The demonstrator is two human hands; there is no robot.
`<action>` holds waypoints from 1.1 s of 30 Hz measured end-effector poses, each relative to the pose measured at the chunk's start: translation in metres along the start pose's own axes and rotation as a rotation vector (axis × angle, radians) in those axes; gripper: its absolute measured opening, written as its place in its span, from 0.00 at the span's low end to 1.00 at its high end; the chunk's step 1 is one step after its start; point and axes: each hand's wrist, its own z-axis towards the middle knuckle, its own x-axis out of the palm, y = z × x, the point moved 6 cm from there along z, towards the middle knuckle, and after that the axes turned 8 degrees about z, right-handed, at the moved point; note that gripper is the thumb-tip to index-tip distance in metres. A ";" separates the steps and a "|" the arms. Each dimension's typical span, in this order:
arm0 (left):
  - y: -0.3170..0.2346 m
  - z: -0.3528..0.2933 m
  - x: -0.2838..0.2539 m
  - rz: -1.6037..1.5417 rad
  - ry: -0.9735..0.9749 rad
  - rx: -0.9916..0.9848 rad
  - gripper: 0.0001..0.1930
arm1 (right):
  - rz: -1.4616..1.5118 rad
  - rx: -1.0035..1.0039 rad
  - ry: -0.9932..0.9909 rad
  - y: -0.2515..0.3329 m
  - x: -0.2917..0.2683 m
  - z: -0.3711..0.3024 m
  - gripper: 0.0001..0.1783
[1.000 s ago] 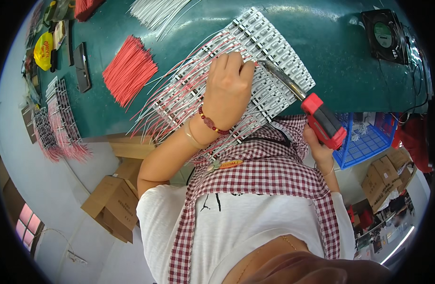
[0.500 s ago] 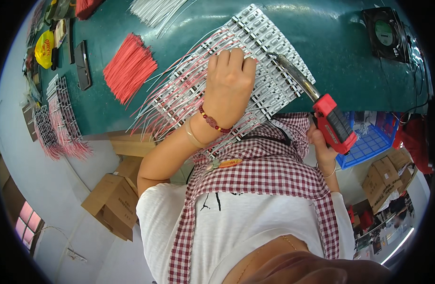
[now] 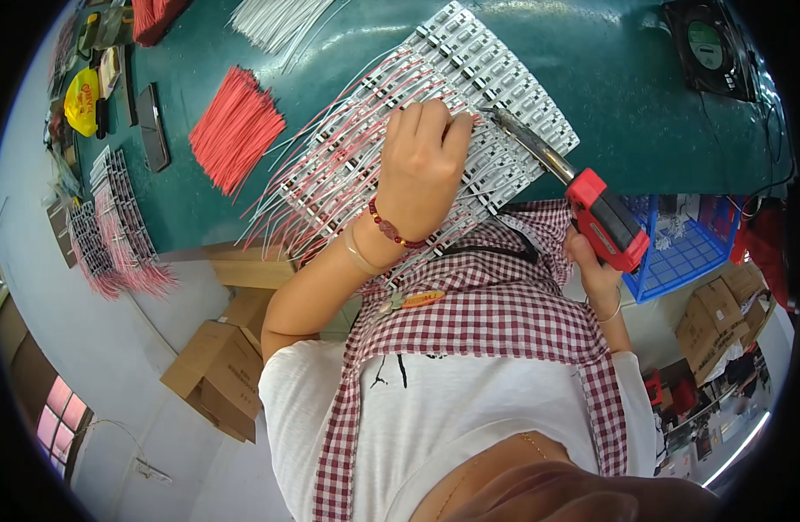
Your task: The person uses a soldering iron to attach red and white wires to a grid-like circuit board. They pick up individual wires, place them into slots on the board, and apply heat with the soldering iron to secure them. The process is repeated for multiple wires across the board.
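Note:
A slanted panel of silvery metal parts in rows point(image 3: 470, 52) lies on the green table, with red and white wires point(image 3: 348, 143) running across its left side. Over its middle is my left hand point(image 3: 424, 161), closed, fingertips turned down; a short red wire end shows beside the index finger. My right hand point(image 3: 591, 265) is wrapped round the handle of a red and black soldering gun point(image 3: 604, 217). Its metal barrel slants up and left across the panel, and the dark tip point(image 3: 494, 115) is just right of the left fingertips. Whether tip and wire touch is too small to tell.
A bundle of red wires point(image 3: 236, 130) and a white bundle point(image 3: 283, 22) lie beyond the panel. A phone point(image 3: 153, 128) and finished-looking wired strips point(image 3: 122, 222) are at left. A black fan-like device point(image 3: 709, 52) stands far right, above a blue basket point(image 3: 687, 257).
My left hand has shifted slightly down and left. The soldering gun's tip has dropped a little and come closer to the left fingertips. The whole view has tilted slightly.

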 end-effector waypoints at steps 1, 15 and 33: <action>0.000 0.000 0.000 -0.001 0.002 -0.006 0.10 | 0.005 -0.005 -0.010 0.000 0.000 0.000 0.11; 0.001 0.000 0.001 -0.009 -0.003 -0.009 0.07 | -0.181 -0.072 0.105 -0.005 -0.004 0.004 0.12; -0.001 0.000 0.002 0.013 0.058 0.011 0.03 | -0.088 -0.020 0.034 -0.003 -0.001 0.005 0.09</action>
